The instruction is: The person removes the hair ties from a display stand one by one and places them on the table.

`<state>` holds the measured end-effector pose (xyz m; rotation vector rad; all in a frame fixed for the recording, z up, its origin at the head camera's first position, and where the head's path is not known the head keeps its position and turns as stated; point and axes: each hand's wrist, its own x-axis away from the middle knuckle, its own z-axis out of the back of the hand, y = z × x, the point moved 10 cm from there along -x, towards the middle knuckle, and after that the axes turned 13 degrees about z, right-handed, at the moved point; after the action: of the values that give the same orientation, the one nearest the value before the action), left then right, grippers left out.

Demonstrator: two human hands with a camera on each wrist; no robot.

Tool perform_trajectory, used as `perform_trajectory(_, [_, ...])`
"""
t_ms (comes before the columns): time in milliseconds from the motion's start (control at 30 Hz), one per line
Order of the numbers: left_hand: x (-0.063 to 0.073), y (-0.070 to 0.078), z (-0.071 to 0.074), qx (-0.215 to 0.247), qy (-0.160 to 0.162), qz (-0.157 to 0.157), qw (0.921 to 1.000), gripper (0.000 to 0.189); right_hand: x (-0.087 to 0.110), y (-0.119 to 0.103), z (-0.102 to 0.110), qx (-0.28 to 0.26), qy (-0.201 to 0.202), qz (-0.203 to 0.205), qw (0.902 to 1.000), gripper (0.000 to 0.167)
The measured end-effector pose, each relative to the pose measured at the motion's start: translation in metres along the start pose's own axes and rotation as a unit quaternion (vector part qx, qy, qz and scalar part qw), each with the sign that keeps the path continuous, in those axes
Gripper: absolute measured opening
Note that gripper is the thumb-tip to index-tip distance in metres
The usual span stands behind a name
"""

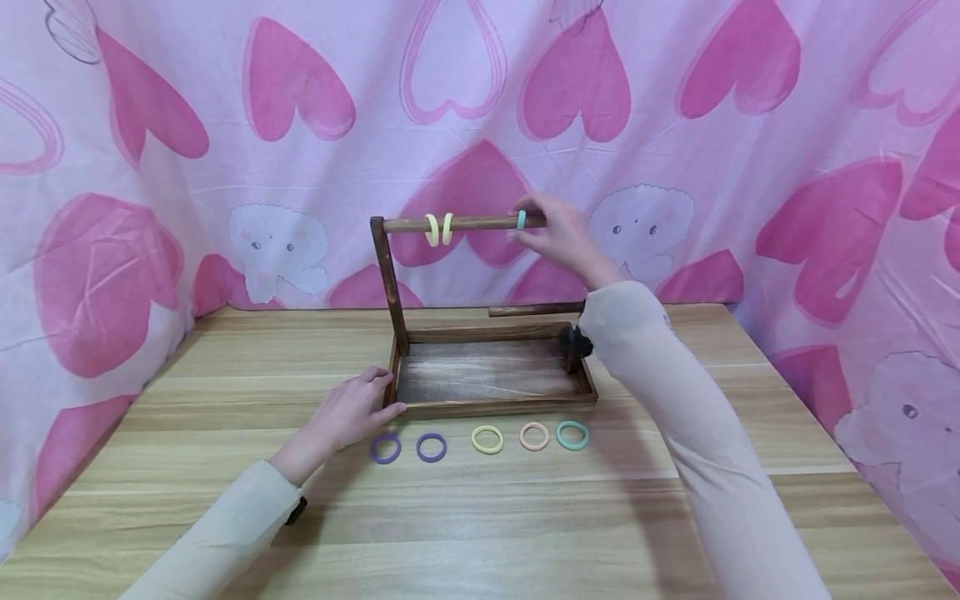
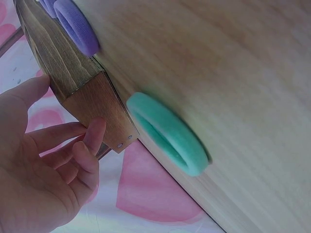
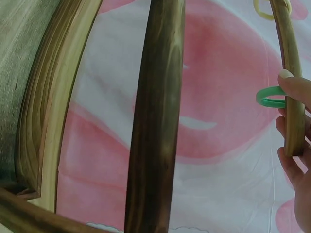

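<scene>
A brown wooden rack has a tall left post with an upper bar and a tray-like base. Two yellow hair ties hang on that bar. Near the bar's free end, my right hand pinches a green hair tie that loops round the bar, with thumb and fingers on either side. At the front left corner of the base, my left hand touches the walls with relaxed thumb and fingers. Beside that corner, another green hair tie lies on the table; my left hand hides it in the head view.
A row of hair ties lies before the base: two purple ones, a yellow one, a peach one and a green one. The rack's lower bar runs below my right forearm. A pink heart-patterned curtain hangs behind.
</scene>
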<state>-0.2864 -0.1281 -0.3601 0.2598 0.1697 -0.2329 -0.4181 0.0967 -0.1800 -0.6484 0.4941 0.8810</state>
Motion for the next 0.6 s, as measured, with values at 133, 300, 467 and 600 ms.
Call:
perform_trajectory(133, [0.0,0.0,0.0,0.0,-0.001,0.002,1.0,0.054,0.005,0.003,0.006,-0.011,0.017,0.007,0.9998,0.031])
perform_trajectory(300, [0.0,-0.001,0.0,0.001,0.0,0.003,1.0,0.054,0.01,0.006,0.014,0.011,0.032,0.016,0.9993,0.03])
perform_trajectory(467, [0.0,-0.001,0.0,0.002,0.002,0.003,1.0,0.054,0.017,0.011,0.021,0.023,0.038,-0.001,0.999,0.03])
perform_trajectory(600, [-0.001,-0.001,0.0,0.002,0.002,0.003,1.0,0.054,0.022,0.018,0.025,0.031,0.039,-0.018,0.9986,0.032])
